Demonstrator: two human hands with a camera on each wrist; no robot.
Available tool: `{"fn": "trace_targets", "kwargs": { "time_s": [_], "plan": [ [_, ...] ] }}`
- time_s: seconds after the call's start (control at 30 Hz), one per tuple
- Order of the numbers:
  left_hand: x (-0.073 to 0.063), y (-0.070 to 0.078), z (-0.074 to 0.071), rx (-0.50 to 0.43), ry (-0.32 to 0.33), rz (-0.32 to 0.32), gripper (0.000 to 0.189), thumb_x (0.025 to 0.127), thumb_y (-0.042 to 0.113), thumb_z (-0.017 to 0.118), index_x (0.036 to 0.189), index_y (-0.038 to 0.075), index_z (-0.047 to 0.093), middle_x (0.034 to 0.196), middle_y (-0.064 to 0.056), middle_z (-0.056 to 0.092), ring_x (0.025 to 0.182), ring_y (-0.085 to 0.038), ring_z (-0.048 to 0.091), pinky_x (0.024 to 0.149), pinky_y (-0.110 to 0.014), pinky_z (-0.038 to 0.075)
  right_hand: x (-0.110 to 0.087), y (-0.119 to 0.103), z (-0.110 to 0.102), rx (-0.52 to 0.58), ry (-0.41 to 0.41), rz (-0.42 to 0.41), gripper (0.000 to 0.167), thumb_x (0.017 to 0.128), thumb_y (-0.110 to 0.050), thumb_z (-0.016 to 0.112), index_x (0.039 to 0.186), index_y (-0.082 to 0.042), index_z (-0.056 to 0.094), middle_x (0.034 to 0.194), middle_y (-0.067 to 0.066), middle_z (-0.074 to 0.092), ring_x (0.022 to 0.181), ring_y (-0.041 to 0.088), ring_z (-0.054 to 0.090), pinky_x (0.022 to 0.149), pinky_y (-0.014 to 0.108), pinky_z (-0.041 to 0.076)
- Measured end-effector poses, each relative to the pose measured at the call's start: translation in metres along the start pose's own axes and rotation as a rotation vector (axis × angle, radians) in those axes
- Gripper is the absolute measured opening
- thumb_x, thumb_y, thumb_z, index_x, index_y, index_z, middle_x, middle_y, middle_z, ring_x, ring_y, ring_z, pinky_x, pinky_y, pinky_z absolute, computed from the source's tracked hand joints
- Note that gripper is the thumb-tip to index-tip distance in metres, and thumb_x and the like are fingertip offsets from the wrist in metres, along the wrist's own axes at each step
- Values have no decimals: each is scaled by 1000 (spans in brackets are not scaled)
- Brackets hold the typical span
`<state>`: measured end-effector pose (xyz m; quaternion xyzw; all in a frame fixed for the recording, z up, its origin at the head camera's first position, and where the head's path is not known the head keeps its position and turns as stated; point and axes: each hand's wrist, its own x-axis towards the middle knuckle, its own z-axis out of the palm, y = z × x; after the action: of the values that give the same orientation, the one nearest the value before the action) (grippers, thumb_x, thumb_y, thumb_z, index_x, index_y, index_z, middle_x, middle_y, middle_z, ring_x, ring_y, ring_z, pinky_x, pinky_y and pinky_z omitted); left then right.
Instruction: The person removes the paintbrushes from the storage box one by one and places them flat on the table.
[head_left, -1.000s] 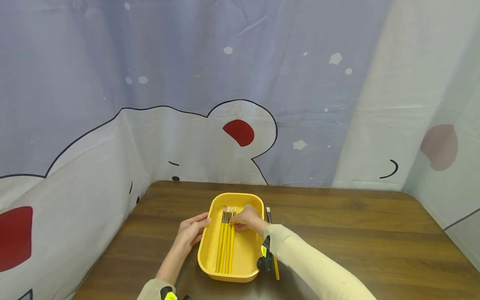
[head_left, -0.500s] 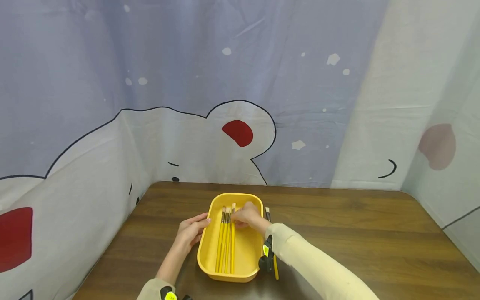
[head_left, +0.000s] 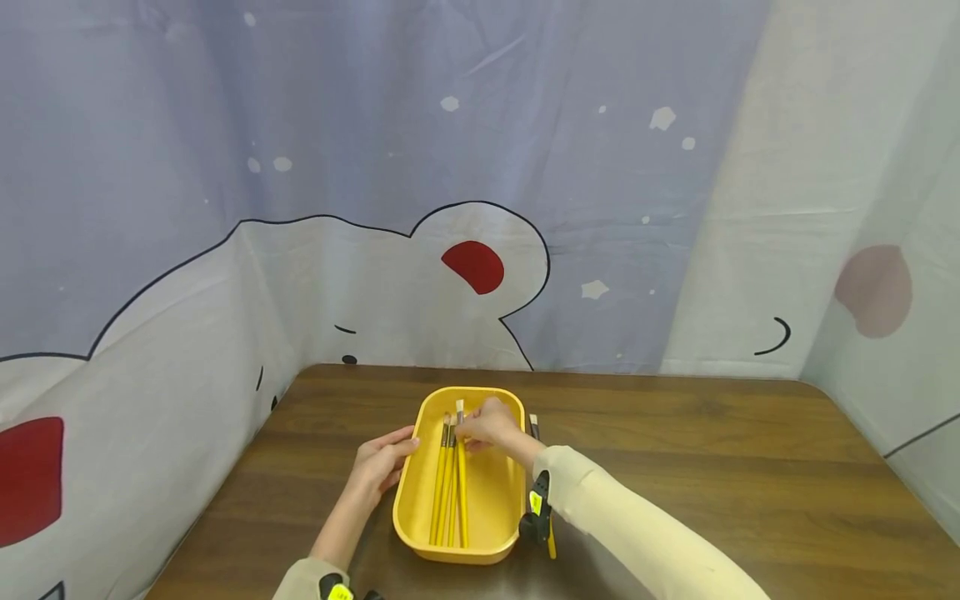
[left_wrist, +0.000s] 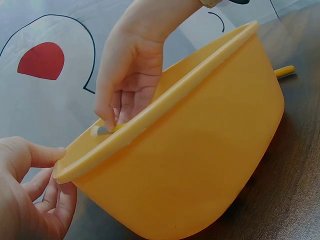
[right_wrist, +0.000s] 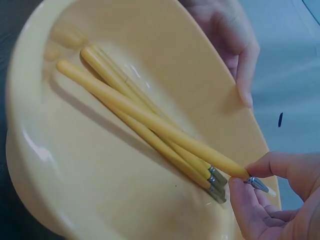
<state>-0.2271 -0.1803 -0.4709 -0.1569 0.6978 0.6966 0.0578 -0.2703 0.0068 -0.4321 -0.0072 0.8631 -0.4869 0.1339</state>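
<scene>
Right hand point(head_left: 487, 423): thumb and fingers point(right_wrist: 272, 164) pinch one paintbrush point(right_wrist: 155, 122) around its ferrule, bristles outward. Held brush is inside the tray point(left_wrist: 190, 155), head end raised; whether the butt touches the tray floor, cannot tell.

Left hand point(head_left: 378, 458): grips the left rim, thumb over the edge, other fingers outside; presumably steadying.

Step, as judged: placing or lining up this brush beside the three brushes point(right_wrist: 172, 157) lying together in the tray. Next move probably calls for lowering the head end parallel to them, then easing the pinch without disturbing the bundle.

Edges: held brush lies close to the bundle; bare tray floor on its right. Raised walls all round; right forearm crosses the right rim. Outside, a loose brush point(head_left: 551, 542) lies just beside that wall. Bench point(head_left: 712, 467) runs open to the right; cloth backdrop point(head_left: 585, 208) stands beyond its far edge.
</scene>
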Motion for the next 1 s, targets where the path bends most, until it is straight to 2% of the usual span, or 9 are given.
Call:
{"fn": "trace_targets", "kwargs": {
  "time_s": [0.07, 0.13, 0.27, 0.53, 0.73, 1.0],
  "plan": [
    [0, 0, 0, 1, 3, -2, 46, 89, 14, 67, 132, 1, 56, 118, -21, 66, 93, -23, 71, 73, -31, 60, -1, -2, -1, -7, -3, -11, 31, 76, -7, 71, 53, -11, 51, 49, 2, 55, 72, 31, 72, 71, 40, 60],
    [0, 0, 0, -1, 2, -1, 46, 89, 14, 66, 132, 1, 56, 119, -22, 66, 93, -23, 71, 73, -32, 60, -3, -4, -2, -5, -3, -20, 21, 76, -8, 72, 59, -6, 60, 58, 7, 65, 72, 31, 72, 70, 40, 60],
    [-2, 1, 0, -7, 1, -5, 47, 89, 14, 67, 132, 0, 56, 118, -22, 66, 91, -22, 71, 73, -32, 60, -3, -7, -4, 27, -8, -20, 10, 76, -8, 73, 74, 1, 69, 70, 10, 70, 74, 31, 72, 71, 39, 60],
    [-2, 0, 0, -20, 0, 4, 46, 88, 13, 67, 131, 0, 57, 115, -21, 68, 89, -22, 71, 70, -31, 60, -5, -7, -14, 107, -37, -32, 14, 77, -7, 71, 85, 4, 70, 85, 12, 71, 72, 29, 72, 72, 39, 60],
    [-1, -2, 0, -25, 1, 11, 46, 88, 12, 67, 131, -1, 57, 114, -21, 68, 89, -22, 71, 70, -31, 60, -4, -3, -23, 166, -76, -31, 20, 79, -6, 70, 95, 6, 68, 93, 15, 69, 66, 19, 71, 74, 37, 60],
    [1, -2, 0, -23, -4, 4, 45, 90, 14, 66, 132, 0, 56, 120, -22, 65, 96, -26, 70, 75, -35, 60, -4, -1, -31, 198, -85, -30, 22, 79, -5, 70, 98, 6, 68, 97, 17, 69, 79, 31, 72, 74, 36, 60]
  ]
}}
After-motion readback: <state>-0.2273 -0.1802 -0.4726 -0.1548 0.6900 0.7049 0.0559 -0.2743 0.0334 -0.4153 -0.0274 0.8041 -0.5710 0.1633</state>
